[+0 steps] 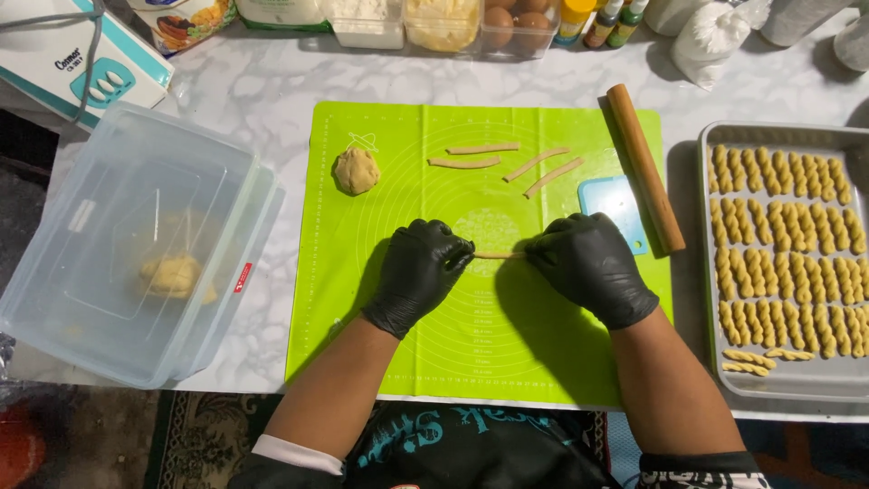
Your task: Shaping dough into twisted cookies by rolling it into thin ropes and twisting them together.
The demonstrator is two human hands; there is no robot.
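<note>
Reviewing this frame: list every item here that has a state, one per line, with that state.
Left hand in black glove: pinching one end of the thin dough strip.
Right hand in black glove: pinching the other end.
Clear plastic lidded box: lid on, dough inside.
Metal baking tray: almost filled with twisted dough pieces.
Wooden rolling pin: lying idle on the green silicone mat.

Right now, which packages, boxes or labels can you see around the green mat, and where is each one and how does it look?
Appliance box: top left corner, white and teal, pictured buttons.
Food packet: top edge, left of centre, colourful printed picture.
Clear tubs: top centre, in a row, holding white powder, yellow stuff, brown eggs.
Small bottles: top, right of centre, coloured caps.
Red label: on the large clear lidded box, left.
</note>
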